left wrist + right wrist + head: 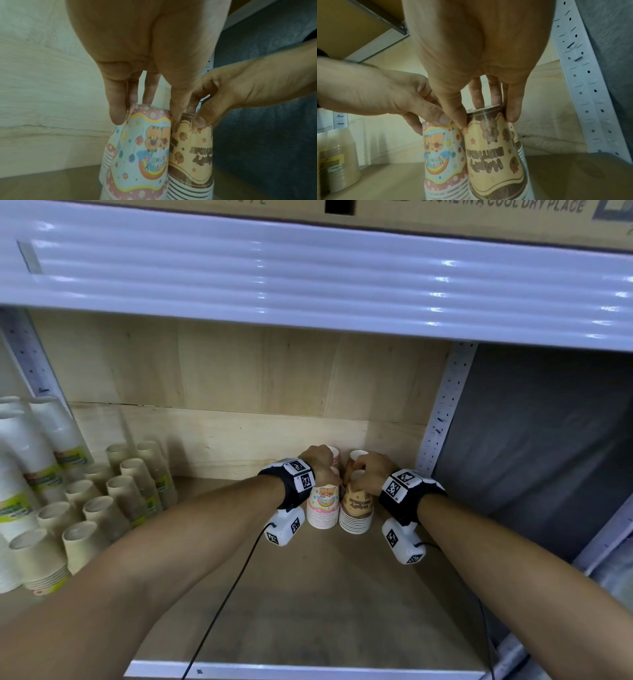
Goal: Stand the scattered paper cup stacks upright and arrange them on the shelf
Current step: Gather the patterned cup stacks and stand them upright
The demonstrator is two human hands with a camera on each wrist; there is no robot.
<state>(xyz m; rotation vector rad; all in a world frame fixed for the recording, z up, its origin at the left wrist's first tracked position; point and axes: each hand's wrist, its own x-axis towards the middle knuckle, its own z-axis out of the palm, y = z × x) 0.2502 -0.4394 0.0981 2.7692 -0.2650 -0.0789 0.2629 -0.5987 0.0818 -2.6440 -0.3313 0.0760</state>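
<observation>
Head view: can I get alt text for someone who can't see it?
Two hands reach deep into a wooden shelf, the left hand gripping the top of a pink cup stack and the right hand a brown cup stack, both upright and side by side. More printed stacks stand behind them; beige cup stacks fill the left.

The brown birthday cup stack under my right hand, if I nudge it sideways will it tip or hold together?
The brown cup stack is tall, narrowest at its top, and stands rims down, so a low push would probably slide it and a high one tip it. Nested paper cups are likely light, and may separate if lifted by the top cup alone. The pink cup stack beside it should brace that side.
</observation>
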